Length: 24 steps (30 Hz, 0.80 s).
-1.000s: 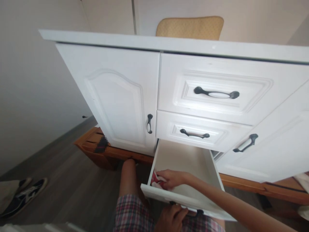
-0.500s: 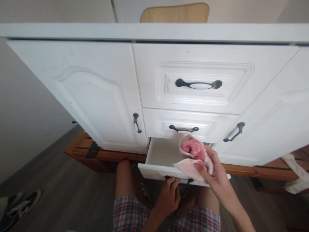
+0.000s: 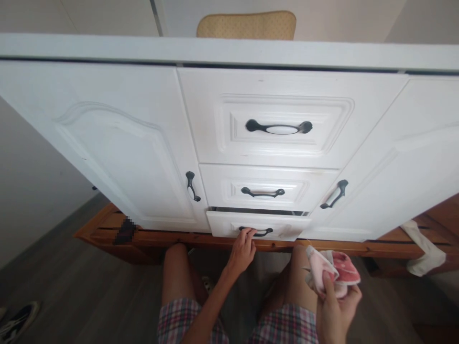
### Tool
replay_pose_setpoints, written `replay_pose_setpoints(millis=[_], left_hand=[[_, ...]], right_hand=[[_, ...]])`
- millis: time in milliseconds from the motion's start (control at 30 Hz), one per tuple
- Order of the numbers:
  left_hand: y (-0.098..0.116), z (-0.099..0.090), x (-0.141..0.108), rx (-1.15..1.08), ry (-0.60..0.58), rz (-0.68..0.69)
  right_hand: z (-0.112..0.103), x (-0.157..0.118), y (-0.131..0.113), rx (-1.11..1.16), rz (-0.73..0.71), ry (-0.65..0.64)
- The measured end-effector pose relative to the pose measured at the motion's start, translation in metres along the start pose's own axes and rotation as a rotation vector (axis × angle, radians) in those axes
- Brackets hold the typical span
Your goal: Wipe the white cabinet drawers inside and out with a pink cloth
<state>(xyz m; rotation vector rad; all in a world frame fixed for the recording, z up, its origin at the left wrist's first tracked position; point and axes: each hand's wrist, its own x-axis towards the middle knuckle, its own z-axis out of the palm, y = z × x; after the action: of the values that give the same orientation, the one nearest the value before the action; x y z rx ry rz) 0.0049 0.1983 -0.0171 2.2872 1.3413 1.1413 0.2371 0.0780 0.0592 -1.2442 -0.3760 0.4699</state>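
Observation:
My left hand (image 3: 244, 248) is at the black handle (image 3: 264, 233) of the bottom drawer (image 3: 292, 224), its fingers curled over the handle's left end. The drawer front stands slightly out, with a narrow dark gap along its top. My right hand (image 3: 339, 298) is closed around a folded pink and white cloth (image 3: 346, 268), held low to the right, just over my right knee. Its folds hide part of the fingers.
Two closed drawers, the upper (image 3: 279, 114) and the middle (image 3: 263, 184), sit above. White cabinet doors (image 3: 118, 157) flank them. A wooden bench (image 3: 154, 237) runs along the bottom, with a white cloth (image 3: 425, 253) hanging at right. A shoe (image 3: 19, 320) lies on the floor at left.
The bottom drawer has moved in from well open to nearly closed, with my left hand at its handle. My right hand has carried the pink cloth away from the drawer, right and down.

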Motion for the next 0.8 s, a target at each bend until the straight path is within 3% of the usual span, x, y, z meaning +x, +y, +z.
replay_pose_setpoints(millis=[200, 333, 433, 533, 600, 800], left_hand=[[-0.004, -0.001, 0.017, -0.055, -0.019, -0.021], [0.005, -0.014, 0.025, -0.083, -0.038, -0.015], [0.01, -0.028, 0.016, -0.087, -0.049, 0.004], [0.003, -0.041, -0.016, -0.06, -0.005, -0.018], [-0.013, -0.05, -0.048, -0.006, 0.081, -0.089], [-0.094, -0.099, -0.15, 0.296, 0.277, -0.428]], right_hand=[[0.038, 0.023, 0.024, -0.23, -0.161, -0.063], [0.079, 0.029, 0.031, -0.258, -0.192, -0.08], [0.11, 0.019, 0.033, -0.342, -0.175, -0.09], [0.136, 0.001, 0.037, -0.421, -0.112, -0.1], [0.153, -0.014, 0.046, -0.473, -0.097, -0.122], [0.218, -0.081, 0.091, -0.396, -0.183, -0.311]])
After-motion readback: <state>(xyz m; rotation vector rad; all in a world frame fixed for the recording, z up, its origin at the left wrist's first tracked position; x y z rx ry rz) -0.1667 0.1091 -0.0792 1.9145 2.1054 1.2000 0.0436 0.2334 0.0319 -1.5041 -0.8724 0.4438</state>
